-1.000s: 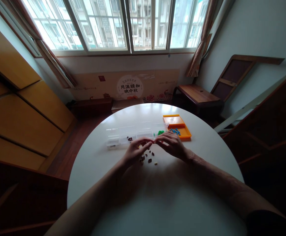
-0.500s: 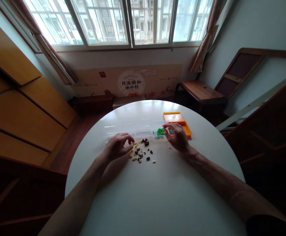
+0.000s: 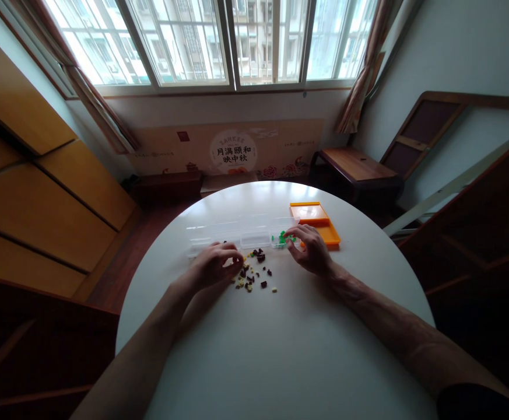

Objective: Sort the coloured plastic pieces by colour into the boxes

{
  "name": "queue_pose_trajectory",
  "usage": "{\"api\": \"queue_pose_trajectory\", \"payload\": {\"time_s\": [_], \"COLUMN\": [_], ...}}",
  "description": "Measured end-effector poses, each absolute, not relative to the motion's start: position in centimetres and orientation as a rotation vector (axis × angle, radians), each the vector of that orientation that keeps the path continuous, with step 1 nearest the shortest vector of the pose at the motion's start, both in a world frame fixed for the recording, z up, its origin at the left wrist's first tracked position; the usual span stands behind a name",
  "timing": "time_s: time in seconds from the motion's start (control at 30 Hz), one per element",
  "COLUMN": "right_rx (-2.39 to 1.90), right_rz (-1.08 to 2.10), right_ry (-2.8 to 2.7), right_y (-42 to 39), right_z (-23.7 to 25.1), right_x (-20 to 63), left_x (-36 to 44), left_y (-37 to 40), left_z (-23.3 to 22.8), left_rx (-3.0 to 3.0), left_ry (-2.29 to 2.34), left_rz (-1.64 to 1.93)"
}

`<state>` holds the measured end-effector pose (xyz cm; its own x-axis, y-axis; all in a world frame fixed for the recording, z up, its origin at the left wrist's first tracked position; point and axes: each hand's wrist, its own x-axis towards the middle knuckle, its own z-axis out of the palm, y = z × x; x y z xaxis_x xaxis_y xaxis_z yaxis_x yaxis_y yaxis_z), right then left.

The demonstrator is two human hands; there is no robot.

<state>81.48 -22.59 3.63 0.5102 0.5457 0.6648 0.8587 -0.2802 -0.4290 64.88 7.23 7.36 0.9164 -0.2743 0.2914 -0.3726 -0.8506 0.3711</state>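
Note:
My left hand (image 3: 217, 265) is at the left edge of a loose pile of small building bricks, its thumb and index fingertips pinched together over yellow pieces. Anything between those tips is too small to make out. Dark brown bricks (image 3: 260, 257) and pale yellow bricks (image 3: 249, 286) lie scattered to its right. My right hand (image 3: 310, 248) hovers at the right end of a clear plastic box (image 3: 255, 239), thumb and fingers apart. Just by its fingertips, green bricks (image 3: 282, 238) sit in a compartment of the box, partly hidden by the fingers.
An orange tray (image 3: 333, 238) with a clear section lies behind my right hand. Everything rests on a round white table (image 3: 254, 350). A wooden stool (image 3: 359, 163) stands beyond the table, under the window; tall cabinets (image 3: 31, 216) line the left.
My left hand has moved slightly right over the pile, closing its thumb and index finger. My right hand has shifted left and toward me, now hiding the blue pieces seen beside it earlier.

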Motion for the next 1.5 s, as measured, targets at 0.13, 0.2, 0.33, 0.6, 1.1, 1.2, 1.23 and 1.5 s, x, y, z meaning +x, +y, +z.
{"api": "queue_pose_trajectory", "payload": {"time_s": [0.13,0.2,0.33,0.6,1.1,1.2,1.23,1.5], "right_rx": [-1.958,-1.946,-1.866,-1.725,-1.600,-1.631,-1.659,-1.931], "right_rz": [-0.493,-0.495,-0.489,-0.381,-0.465,-0.551,-0.579,-0.553], "right_ry": [-1.175,-1.193,-1.302,-1.632,-1.674,-1.453,-1.359,-0.908], "right_y": [-22.4,-22.3,-22.1,-21.4,-21.2,-21.3,-21.4,-21.7], "right_z": [3.8,4.0,4.6,5.0,5.1,4.8,4.7,3.6], "right_x": [81.1,80.9,80.1,78.3,78.2,78.7,79.0,81.1], "left_x": [64.8,64.8,64.8,64.7,64.8,65.0,65.1,65.2], "left_y": [7.1,6.8,5.5,1.8,1.1,1.9,2.3,3.7], "left_z": [7.3,7.2,7.0,7.1,6.7,6.5,6.4,5.5], "left_rx": [2.675,2.652,2.465,2.104,1.988,2.170,2.264,2.698], "left_ry": [-0.470,-0.429,-0.305,-0.220,-0.303,-0.209,-0.168,-0.036], "left_rz": [0.357,0.383,0.463,0.457,0.413,0.537,0.593,0.654]}}
